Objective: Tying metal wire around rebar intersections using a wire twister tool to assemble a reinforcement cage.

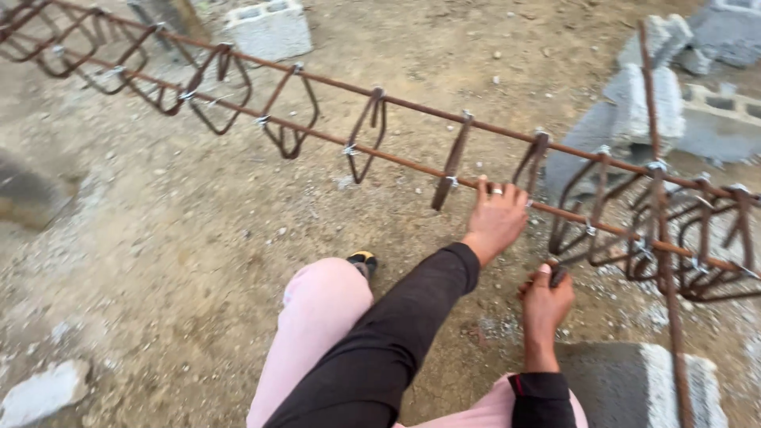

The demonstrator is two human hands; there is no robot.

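Two hands work at a long rusty rebar cage point(380, 150) that lies across the dirt ground point(198, 238). From the head view, I see my left hand point(498, 218) with its grip closed over the lower long bar, a ring on one finger. My right hand point(545, 305) sits just below the cage with its grip clamped on a small dark tool point(559, 275); what kind I cannot tell. Pale wire ties point(349, 149) already show at the crossings on the loops to the left, and several to the right too. I judge most of the tying is done, and the loop point(533, 162) beside my left hand is the one in work. Grey concrete blocks point(269, 30) lie around.
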